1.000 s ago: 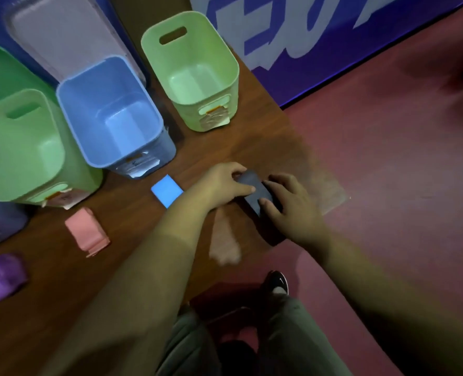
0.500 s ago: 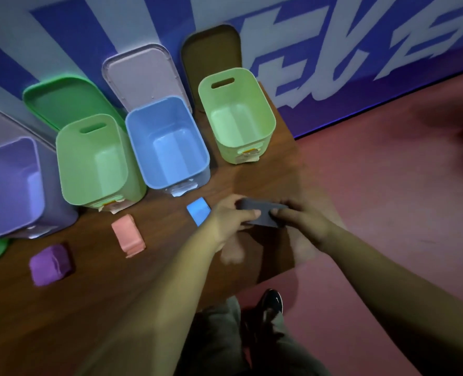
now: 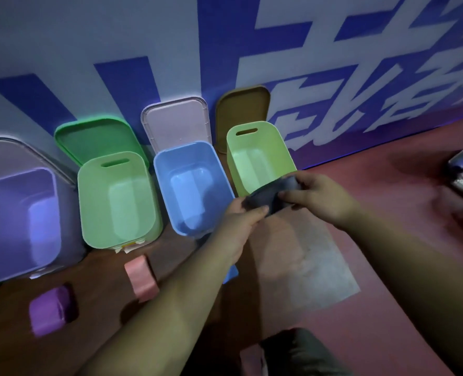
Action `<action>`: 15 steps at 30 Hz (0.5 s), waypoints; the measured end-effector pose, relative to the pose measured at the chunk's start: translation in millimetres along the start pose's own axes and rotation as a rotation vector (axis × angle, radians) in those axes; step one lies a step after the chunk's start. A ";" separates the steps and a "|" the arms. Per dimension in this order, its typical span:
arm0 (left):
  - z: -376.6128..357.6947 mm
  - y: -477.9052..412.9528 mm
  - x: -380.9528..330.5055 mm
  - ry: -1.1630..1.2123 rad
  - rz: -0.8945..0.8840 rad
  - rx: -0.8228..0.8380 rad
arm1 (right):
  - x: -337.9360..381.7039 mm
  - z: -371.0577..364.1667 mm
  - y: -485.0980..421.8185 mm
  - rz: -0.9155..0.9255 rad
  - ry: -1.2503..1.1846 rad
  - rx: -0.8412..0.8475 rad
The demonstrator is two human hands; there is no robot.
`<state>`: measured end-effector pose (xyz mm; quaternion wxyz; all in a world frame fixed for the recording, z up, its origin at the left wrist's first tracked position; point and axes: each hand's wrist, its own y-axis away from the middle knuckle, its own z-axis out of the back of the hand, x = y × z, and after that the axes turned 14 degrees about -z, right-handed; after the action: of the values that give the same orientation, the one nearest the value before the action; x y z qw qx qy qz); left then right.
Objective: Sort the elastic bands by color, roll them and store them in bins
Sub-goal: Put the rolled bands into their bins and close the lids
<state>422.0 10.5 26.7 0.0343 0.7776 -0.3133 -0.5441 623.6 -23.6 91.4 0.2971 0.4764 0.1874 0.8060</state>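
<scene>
At centre right of the frame, the left hand (image 3: 238,226) and right hand (image 3: 317,196) each pinch an end of a blurred dark grey band (image 3: 268,196), hiding the lime bin's (image 3: 252,164) near rim. A blue roll (image 3: 231,274) on the bench (image 3: 102,308) is mostly covered by the left forearm.

I see a dim, bluish-tinted feed; the wall (image 3: 89,36) bows at the wide-angle edges, and motion blur softens everything, worst at right.

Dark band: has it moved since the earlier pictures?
Yes. Gripped by left hand and right hand, the dark band has risen from the table toward the front rim of the rightmost green bin.
</scene>
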 end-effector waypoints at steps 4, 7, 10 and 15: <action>6.7 -7.2 -7.3 -0.264 0.016 0.013 | 28.6 23.2 -25.1 0.108 0.307 -0.182; 7.4 -8.6 -3.3 -0.453 -0.022 0.027 | 45.1 26.6 -62.1 0.157 0.564 -0.182; 2.5 -7.5 12.0 -0.633 -0.070 0.017 | 55.5 17.2 -101.3 0.187 0.782 -0.081; 1.4 10.8 51.6 -0.915 -0.052 0.019 | 45.3 -10.1 -146.2 0.204 1.039 0.134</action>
<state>426.9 -24.8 -12.1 -0.1283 0.4652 -0.2817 -0.8293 641.9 116.1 30.8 0.0543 0.0483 0.3136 0.9468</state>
